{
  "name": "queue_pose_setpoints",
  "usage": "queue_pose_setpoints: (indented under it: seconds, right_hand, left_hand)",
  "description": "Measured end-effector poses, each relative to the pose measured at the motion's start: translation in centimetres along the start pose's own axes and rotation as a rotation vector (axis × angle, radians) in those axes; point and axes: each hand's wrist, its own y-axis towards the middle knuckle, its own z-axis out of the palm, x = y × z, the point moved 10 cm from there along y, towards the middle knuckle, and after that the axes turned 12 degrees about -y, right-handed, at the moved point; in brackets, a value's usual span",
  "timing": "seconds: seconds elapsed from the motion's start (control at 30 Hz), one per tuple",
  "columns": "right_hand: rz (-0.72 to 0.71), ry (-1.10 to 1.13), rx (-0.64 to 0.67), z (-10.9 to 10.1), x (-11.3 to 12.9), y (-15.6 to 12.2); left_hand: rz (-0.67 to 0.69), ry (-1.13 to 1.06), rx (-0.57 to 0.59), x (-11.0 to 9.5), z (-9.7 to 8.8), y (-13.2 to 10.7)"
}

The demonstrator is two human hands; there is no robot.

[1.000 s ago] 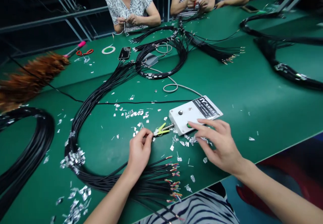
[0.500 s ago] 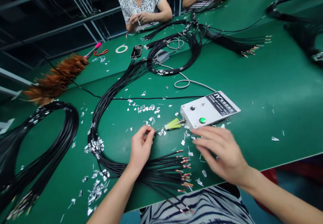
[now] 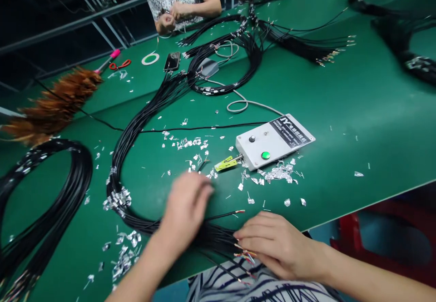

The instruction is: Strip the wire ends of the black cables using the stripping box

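My left hand is smeared by motion. It hovers palm down over the black cable bundle where the bundle curves toward the table's front edge. My right hand lies at the front edge on the bundle's stripped coloured wire ends, fingers pressed together over them, thumb hidden. One cable end sticks out alone between the hands. Beyond them stands a white control box with a green button and a black knob. A yellow-green clip projects from its left side.
Silver foil scraps litter the green table. Another black cable coil lies far left, with a brown feather duster behind it. Scissors, a tape roll and a phone lie further back. A person's hands work opposite.
My right hand has come back from the box to the wire ends at the front edge. My left hand has left the clip and dropped toward the bundle.
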Motion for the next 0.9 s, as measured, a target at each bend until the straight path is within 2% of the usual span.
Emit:
queue_pose_setpoints:
  seconds: [0.03,0.1,0.13,0.2,0.33,0.4,0.5,0.6,0.9]
  right_hand:
    - [-0.001,0.001,0.004,0.0,0.0,0.0]
    - [0.002,0.03,0.019,0.1,0.0,0.0]
    - [0.014,0.074,0.022,0.0,-0.1,0.1]
    - [0.126,0.209,-0.008,-0.5,-1.3,0.6]
    - [0.678,0.544,-0.158,-0.9,-7.1,0.4]
    - [0.845,0.768,-0.167,0.3,-8.6,0.6]
    - [0.902,1.071,-0.16,2.1,-8.9,1.7]
    - [0.928,1.225,-0.165,3.1,-8.8,2.1]
    - [0.923,1.335,-0.143,4.1,-8.3,1.8]
  left_hand:
    - [-0.005,-0.072,0.218,-1.3,3.4,-1.5]
    - [-0.082,-0.095,0.354,-2.3,6.8,-3.8]
    - [-0.13,-0.12,0.357,-2.2,7.4,-4.3]
    - [-0.224,-0.229,0.279,-1.4,7.1,-4.4]
    - [-0.346,-0.442,0.111,0.2,5.1,-3.4]
    - [-0.351,-0.456,0.053,0.2,4.4,-3.2]
    - [-0.342,-0.453,-0.01,-0.2,3.9,-3.3]
    - [-0.308,-0.424,-0.062,-0.8,3.5,-3.4]
    - [-0.239,-0.343,-0.158,-1.8,2.4,-3.4]
